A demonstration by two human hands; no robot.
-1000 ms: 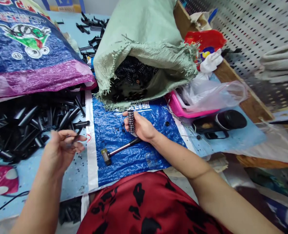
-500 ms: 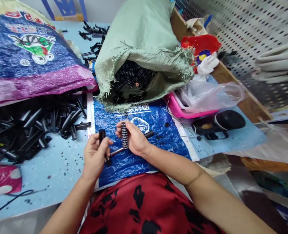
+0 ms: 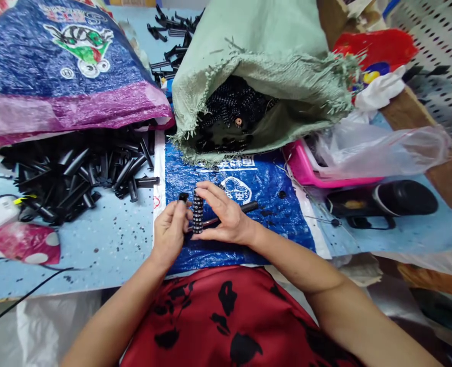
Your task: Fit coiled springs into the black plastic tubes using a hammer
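Observation:
My right hand [image 3: 226,216] grips an upright black cylinder with rows of white marks [image 3: 198,213] over the blue woven sheet [image 3: 272,224]. Pressed against its left side, my left hand [image 3: 170,229] holds a short black plastic tube [image 3: 182,197] whose top sticks out above the fingers. Under both hands lies a small hammer; only part of its dark handle [image 3: 245,208] shows.
A pile of black plastic tubes [image 3: 76,176] lies at the left beside a blue and purple sack [image 3: 57,76]. A green woven sack [image 3: 272,66] full of dotted black cylinders gapes behind the hands. At the right are a pink tray [image 3: 306,173], a clear plastic bag [image 3: 379,150] and a black tool [image 3: 386,201].
My left hand took a black tube from the pile and brought it right to the cylinder. Both hands have come together over the hammer. The camera tilted down.

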